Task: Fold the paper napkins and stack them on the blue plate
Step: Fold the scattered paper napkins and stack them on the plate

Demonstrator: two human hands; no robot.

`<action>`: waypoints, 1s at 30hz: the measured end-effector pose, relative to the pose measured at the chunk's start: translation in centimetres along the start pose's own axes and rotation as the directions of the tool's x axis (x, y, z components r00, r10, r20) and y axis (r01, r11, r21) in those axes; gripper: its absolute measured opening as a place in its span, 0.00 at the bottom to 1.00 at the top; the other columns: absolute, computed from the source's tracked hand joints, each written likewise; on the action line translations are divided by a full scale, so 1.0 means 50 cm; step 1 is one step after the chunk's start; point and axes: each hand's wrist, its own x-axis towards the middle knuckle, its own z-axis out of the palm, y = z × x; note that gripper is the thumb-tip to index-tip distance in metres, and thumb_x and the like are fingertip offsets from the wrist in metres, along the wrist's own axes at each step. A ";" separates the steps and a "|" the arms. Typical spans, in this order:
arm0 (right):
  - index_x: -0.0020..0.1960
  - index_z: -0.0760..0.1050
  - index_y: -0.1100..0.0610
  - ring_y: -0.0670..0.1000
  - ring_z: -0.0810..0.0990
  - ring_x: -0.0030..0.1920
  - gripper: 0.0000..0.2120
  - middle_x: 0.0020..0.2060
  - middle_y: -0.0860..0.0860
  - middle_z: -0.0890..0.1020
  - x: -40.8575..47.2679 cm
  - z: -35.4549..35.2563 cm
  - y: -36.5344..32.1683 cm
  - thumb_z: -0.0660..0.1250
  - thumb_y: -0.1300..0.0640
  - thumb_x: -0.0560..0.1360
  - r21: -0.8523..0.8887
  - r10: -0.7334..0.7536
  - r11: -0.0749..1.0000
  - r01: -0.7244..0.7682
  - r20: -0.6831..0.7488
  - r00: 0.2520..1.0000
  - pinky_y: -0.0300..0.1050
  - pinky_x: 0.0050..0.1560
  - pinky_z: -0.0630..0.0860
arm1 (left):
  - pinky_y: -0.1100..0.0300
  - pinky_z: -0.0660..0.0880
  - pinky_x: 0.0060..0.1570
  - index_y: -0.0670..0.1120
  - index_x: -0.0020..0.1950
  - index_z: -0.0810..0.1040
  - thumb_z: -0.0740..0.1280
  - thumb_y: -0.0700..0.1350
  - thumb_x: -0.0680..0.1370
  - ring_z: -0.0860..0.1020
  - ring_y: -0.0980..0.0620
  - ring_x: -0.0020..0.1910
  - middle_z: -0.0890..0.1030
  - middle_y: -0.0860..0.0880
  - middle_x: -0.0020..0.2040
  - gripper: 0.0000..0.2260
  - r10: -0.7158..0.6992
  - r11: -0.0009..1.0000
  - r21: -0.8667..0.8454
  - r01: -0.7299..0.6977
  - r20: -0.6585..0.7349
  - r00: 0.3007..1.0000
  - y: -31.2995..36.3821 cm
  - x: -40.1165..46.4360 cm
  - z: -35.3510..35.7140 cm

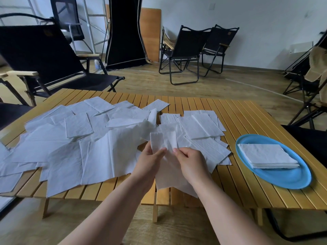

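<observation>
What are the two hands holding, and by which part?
Both hands, left and right, hold one napkin above the table, each pinching near its upper edge between thumb and fingers.

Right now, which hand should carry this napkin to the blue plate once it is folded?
Probably the right hand. Both hands pinch the napkin, but the blue plate with its stack lies on the right, so the left hand would have to cross over.

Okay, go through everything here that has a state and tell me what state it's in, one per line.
Left hand: pinching the held napkin.
Right hand: pinching the same napkin.
Held napkin: lifted, partly folded.
Loose napkins: unfolded, scattered, overlapping on the table.
Folded stack: squared up on the plate.
Blue plate: holding only that stack.
Folding chairs: open, unoccupied.
</observation>
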 end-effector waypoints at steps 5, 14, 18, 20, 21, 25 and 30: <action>0.53 0.83 0.48 0.43 0.79 0.46 0.08 0.41 0.40 0.82 -0.005 -0.008 -0.019 0.65 0.48 0.81 0.219 0.060 0.975 -0.046 -0.056 0.997 0.36 0.41 0.73 | 0.48 0.80 0.47 0.53 0.65 0.77 0.68 0.51 0.80 0.82 0.44 0.53 0.83 0.46 0.56 0.13 -0.094 0.995 -0.047 0.093 -0.018 0.995 0.010 0.001 -0.005; 0.55 0.83 0.50 0.47 0.83 0.47 0.09 0.46 0.45 0.84 0.002 -0.027 -0.007 0.70 0.49 0.78 0.197 0.117 0.972 -0.125 0.055 0.992 0.46 0.47 0.82 | 0.42 0.81 0.52 0.42 0.56 0.81 0.69 0.45 0.80 0.83 0.39 0.50 0.84 0.39 0.51 0.09 -0.208 0.976 0.042 0.212 -0.083 0.975 0.018 0.007 -0.025; 0.68 0.75 0.47 0.47 0.77 0.58 0.24 0.61 0.44 0.78 -0.011 -0.029 0.014 0.75 0.47 0.73 -0.336 0.099 0.941 -0.032 0.183 0.978 0.38 0.49 0.76 | 0.46 0.81 0.47 0.46 0.52 0.80 0.67 0.47 0.82 0.82 0.42 0.49 0.84 0.42 0.50 0.06 -0.110 0.983 0.129 0.132 -0.166 0.980 0.033 0.012 -0.049; 0.70 0.73 0.44 0.48 0.73 0.63 0.30 0.65 0.43 0.73 -0.021 -0.029 0.018 0.77 0.46 0.70 -0.443 0.089 0.895 0.060 0.307 0.948 0.44 0.58 0.77 | 0.53 0.78 0.39 0.45 0.52 0.79 0.67 0.47 0.82 0.81 0.45 0.46 0.83 0.44 0.48 0.05 -0.085 0.986 0.129 0.110 -0.190 0.978 0.041 0.014 -0.061; 0.70 0.73 0.45 0.48 0.72 0.65 0.31 0.65 0.43 0.72 -0.025 -0.029 0.018 0.77 0.46 0.69 -0.478 0.073 0.872 0.108 0.345 0.936 0.47 0.60 0.77 | 0.54 0.76 0.37 0.45 0.52 0.79 0.67 0.47 0.82 0.81 0.46 0.45 0.82 0.45 0.47 0.05 -0.078 0.986 0.129 0.106 -0.204 0.976 0.044 0.014 -0.065; 0.68 0.74 0.46 0.50 0.70 0.64 0.26 0.63 0.45 0.72 -0.028 -0.020 0.019 0.74 0.47 0.71 -0.567 -0.007 0.800 0.198 0.320 0.947 0.50 0.62 0.76 | 0.55 0.74 0.36 0.46 0.52 0.78 0.67 0.47 0.82 0.80 0.47 0.45 0.81 0.46 0.47 0.05 -0.091 0.985 0.122 0.118 -0.205 0.975 0.048 0.008 -0.068; 0.57 0.78 0.46 0.50 0.74 0.55 0.12 0.55 0.45 0.74 -0.028 -0.001 0.021 0.73 0.49 0.74 -0.600 -0.058 0.777 0.193 0.237 0.970 0.45 0.51 0.78 | 0.54 0.74 0.38 0.45 0.56 0.77 0.66 0.47 0.82 0.79 0.46 0.48 0.81 0.45 0.49 0.07 -0.123 0.981 0.126 0.148 -0.186 0.975 0.046 0.004 -0.062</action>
